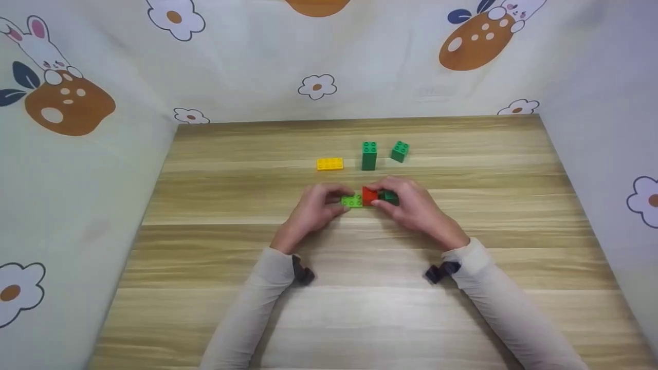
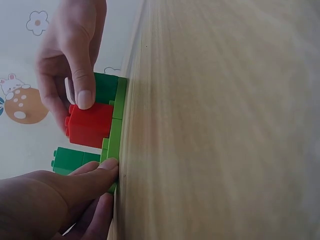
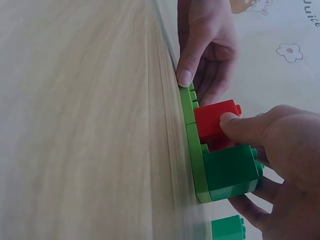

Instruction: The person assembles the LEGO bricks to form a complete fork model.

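Two flat light green building bricks [image 1: 351,201] lie end to end on the table. My left hand [image 1: 317,206] pinches the left one near its outer end between thumb and fingers. A red brick [image 2: 91,125] sits on top around the joint between them, and my right hand [image 1: 410,203] holds it from either side. On the right-hand flat brick stands a dark green brick [image 3: 231,170], partly under my right hand in the head view. A narrow gap shows between the red and dark green bricks in the right wrist view.
Behind the hands are a flat yellow brick [image 1: 329,164], a tall green stack [image 1: 369,156] and a smaller green brick [image 1: 400,151]. The wood-grain table [image 1: 216,257] is bounded by patterned cloth walls [image 1: 247,67] at the back and sides.
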The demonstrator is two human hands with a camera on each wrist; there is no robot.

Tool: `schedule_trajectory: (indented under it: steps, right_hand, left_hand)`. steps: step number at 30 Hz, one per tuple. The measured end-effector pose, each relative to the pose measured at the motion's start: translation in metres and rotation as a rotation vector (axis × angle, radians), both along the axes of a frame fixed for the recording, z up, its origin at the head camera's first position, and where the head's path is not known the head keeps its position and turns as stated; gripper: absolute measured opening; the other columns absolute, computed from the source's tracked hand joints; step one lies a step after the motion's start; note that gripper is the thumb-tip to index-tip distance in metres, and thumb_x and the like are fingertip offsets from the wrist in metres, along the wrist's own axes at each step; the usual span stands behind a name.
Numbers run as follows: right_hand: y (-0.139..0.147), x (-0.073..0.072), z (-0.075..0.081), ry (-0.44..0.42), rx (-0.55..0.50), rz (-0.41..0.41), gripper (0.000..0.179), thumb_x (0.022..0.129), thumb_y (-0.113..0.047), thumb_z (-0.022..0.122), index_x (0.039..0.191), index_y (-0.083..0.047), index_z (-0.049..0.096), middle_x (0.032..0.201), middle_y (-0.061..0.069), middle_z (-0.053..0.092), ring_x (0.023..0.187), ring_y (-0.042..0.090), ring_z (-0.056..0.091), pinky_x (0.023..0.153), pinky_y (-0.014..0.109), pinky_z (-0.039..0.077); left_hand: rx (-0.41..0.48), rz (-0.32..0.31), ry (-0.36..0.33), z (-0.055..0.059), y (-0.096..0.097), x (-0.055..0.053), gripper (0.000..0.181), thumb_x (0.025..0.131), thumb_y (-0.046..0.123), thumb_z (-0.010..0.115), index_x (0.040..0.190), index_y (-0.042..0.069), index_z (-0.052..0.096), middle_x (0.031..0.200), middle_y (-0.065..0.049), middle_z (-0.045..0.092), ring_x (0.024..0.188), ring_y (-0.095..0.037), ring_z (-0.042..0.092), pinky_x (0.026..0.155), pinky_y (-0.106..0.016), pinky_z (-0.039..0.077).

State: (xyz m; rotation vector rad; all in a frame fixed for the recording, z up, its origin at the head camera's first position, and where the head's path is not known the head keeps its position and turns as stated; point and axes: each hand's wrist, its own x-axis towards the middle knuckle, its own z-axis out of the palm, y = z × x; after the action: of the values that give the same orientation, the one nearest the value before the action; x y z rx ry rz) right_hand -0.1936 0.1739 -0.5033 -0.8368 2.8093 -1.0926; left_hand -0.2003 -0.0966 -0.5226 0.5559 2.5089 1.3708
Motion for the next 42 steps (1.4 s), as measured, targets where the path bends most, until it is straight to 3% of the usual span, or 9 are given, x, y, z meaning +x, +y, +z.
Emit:
schedule_trajectory:
  steps: [7, 23, 31, 34, 38, 42]
  right_hand:
    - [-0.001, 0.001, 0.006, 0.135, 0.121, 0.041, 0.035, 0.099, -0.023, 0.082, 0.132, -0.013, 0.077, 0.130, 0.005, 0.080, 0.123, 0.027, 0.074, 0.111, 0.056, 0.055]
    - [-0.006, -0.001, 0.011, 0.192, 0.168, 0.067, 0.035, 0.098, -0.023, 0.082, 0.131, -0.013, 0.077, 0.129, 0.006, 0.080, 0.121, 0.029, 0.074, 0.108, 0.055, 0.057]
    - [-0.003, -0.001, 0.007, 0.150, 0.170, 0.054, 0.036, 0.099, -0.027, 0.081, 0.132, -0.012, 0.077, 0.131, 0.007, 0.079, 0.124, 0.030, 0.073, 0.109, 0.054, 0.056]
    - [-0.003, -0.003, 0.008, 0.128, 0.154, 0.058, 0.033, 0.099, -0.027, 0.082, 0.127, -0.011, 0.078, 0.125, 0.007, 0.081, 0.118, 0.029, 0.075, 0.105, 0.054, 0.057]
    - [-0.001, -0.008, 0.009, 0.078, 0.110, 0.064, 0.029, 0.097, -0.026, 0.084, 0.121, -0.010, 0.080, 0.118, 0.006, 0.082, 0.108, 0.026, 0.076, 0.100, 0.051, 0.061]
    - [0.003, -0.012, 0.008, 0.008, 0.082, 0.060, 0.033, 0.097, -0.029, 0.084, 0.125, -0.013, 0.078, 0.123, 0.005, 0.081, 0.114, 0.025, 0.075, 0.104, 0.049, 0.061]
  left_hand:
    - [0.025, -0.018, 0.017, -0.001, 0.002, 0.000, 0.033, 0.094, 0.001, 0.082, 0.126, 0.006, 0.078, 0.129, -0.010, 0.079, 0.123, -0.024, 0.076, 0.108, -0.037, 0.061]
    - [-0.003, 0.005, 0.005, 0.002, -0.001, -0.001, 0.033, 0.094, 0.003, 0.082, 0.127, 0.010, 0.079, 0.129, -0.006, 0.079, 0.122, -0.019, 0.076, 0.109, -0.036, 0.061]
    - [0.001, -0.007, -0.020, 0.000, -0.001, 0.001, 0.034, 0.095, 0.004, 0.082, 0.129, 0.011, 0.078, 0.130, -0.004, 0.078, 0.123, -0.017, 0.075, 0.110, -0.036, 0.060]
    - [0.006, -0.008, -0.017, 0.000, -0.002, 0.000, 0.034, 0.095, 0.005, 0.083, 0.129, 0.011, 0.078, 0.130, -0.004, 0.079, 0.123, -0.018, 0.075, 0.110, -0.038, 0.060]
    - [0.013, -0.008, -0.007, 0.000, -0.001, 0.000, 0.034, 0.094, 0.006, 0.084, 0.128, 0.010, 0.079, 0.130, -0.005, 0.079, 0.123, -0.020, 0.076, 0.110, -0.039, 0.060]
    - [0.008, -0.005, -0.005, 0.000, 0.000, -0.001, 0.034, 0.094, 0.006, 0.083, 0.128, 0.011, 0.079, 0.130, -0.004, 0.079, 0.123, -0.020, 0.076, 0.110, -0.039, 0.060]
